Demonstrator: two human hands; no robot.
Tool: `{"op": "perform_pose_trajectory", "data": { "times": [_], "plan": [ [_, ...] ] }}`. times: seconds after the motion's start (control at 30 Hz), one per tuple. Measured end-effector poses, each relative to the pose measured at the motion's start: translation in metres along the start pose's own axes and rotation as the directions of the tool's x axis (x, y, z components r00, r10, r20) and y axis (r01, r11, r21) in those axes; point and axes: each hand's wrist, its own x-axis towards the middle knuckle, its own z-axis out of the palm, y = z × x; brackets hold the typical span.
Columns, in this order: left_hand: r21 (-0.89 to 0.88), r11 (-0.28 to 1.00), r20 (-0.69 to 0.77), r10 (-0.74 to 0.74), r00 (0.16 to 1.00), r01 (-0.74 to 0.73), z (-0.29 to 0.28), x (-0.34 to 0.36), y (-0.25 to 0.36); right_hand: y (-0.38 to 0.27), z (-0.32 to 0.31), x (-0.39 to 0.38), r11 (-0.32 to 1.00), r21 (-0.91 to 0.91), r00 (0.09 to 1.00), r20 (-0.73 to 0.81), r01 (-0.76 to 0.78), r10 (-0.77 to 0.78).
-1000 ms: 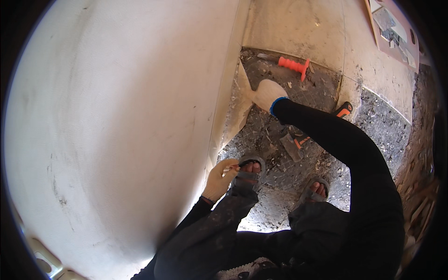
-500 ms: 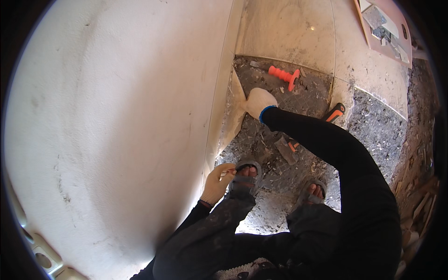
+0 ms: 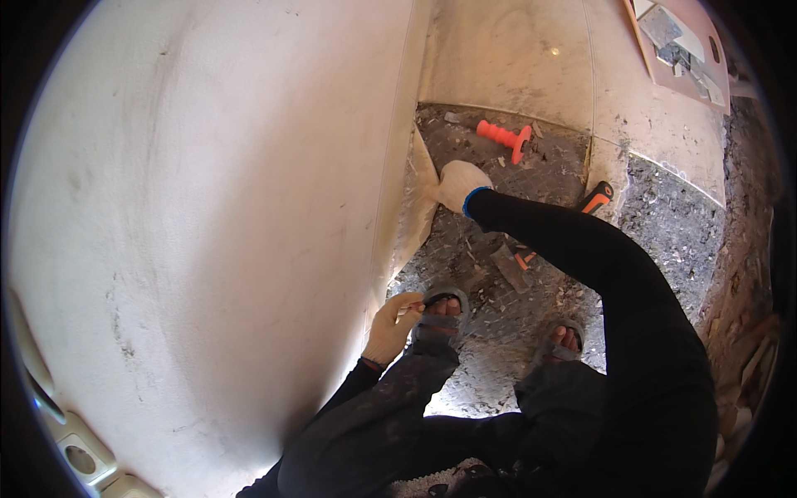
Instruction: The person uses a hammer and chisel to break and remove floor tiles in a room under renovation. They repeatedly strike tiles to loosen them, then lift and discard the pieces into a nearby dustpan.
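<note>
My right hand (image 3: 462, 185), in a cream knitted glove with a blue cuff, is closed at the pointed corner of a beige broken tile (image 3: 414, 220) along the wall's foot. The back of the glove hides most of its fingers. Lower down, my left hand (image 3: 390, 330), gloved too, is pinched together beside my left sandal (image 3: 445, 309). Something small and reddish shows at its fingertips, too small to name. Beyond my right hand lies a chisel (image 3: 502, 137) with a ribbed red-orange grip and round guard. A hammer (image 3: 596, 197) with a black and orange handle lies under my right forearm.
A white wall (image 3: 249, 183) rises close on my left, with sockets (image 3: 80, 458) at lower left. Whole beige tiles (image 3: 506, 58) border the rough dark floor (image 3: 548, 174). A pink tray (image 3: 718, 91) of tile scraps sits at far right. Debris (image 3: 751, 365) lines the right side.
My left hand has shifted slightly up and right, still pinched. The right hand stays at the tile corner. The whole view has moved a little.
</note>
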Motion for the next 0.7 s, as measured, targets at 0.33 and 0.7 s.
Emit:
{"op": "perform_pose_trajectory", "data": {
  "times": [0.33,0.7],
  "plan": [
    [-0.061,0.998,0.01,-0.001,1.0,0.001,0.0,0.002,-0.009,-0.006,0.011,-0.007,0.973,0.175,0.986,-0.045,-0.151,0.161],
    [-0.007,1.0,0.043,-0.018,0.999,0.018,0.003,-0.005,-0.002,0.012,0.012,0.013,0.996,0.09,0.997,-0.073,-0.012,0.019]
  ]
}}
